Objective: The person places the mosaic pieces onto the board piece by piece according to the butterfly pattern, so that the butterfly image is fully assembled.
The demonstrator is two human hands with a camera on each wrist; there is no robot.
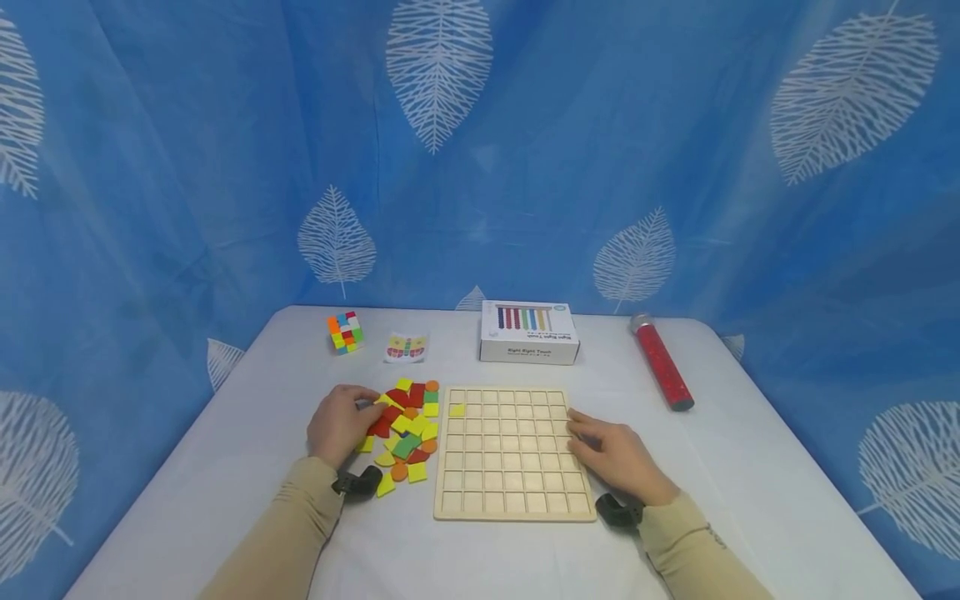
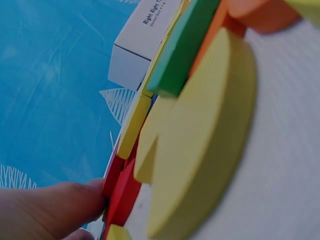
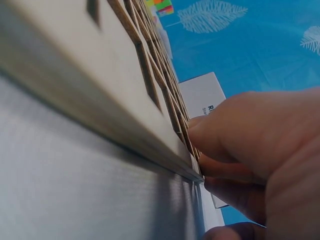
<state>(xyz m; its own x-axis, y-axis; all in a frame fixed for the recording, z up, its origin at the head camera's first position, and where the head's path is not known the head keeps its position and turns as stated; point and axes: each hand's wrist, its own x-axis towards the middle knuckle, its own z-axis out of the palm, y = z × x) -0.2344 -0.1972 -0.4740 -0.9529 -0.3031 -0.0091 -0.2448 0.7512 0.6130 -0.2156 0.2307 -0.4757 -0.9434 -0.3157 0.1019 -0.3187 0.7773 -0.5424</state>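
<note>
My left hand (image 1: 343,423) is at the left side of a pile of flat coloured pieces, its fingertips beside yellow and red ones. In the left wrist view its thumb (image 2: 60,205) touches the edge of a red piece (image 2: 124,195); the other fingers are mostly hidden. A large yellow piece (image 2: 200,145) fills the middle there. My right hand (image 1: 618,457) rests against the right edge of a wooden grid board (image 1: 513,458), fingertips on its rim. One yellow square (image 1: 457,410) lies in a cell near the board's upper left.
Behind the pile are a puzzle cube (image 1: 345,332) and a small picture card (image 1: 406,347). A white box (image 1: 528,333) stands behind the board. To the right lies a red microphone (image 1: 663,367). A blue leaf-patterned cloth (image 1: 525,208) hangs behind the white table (image 1: 247,450).
</note>
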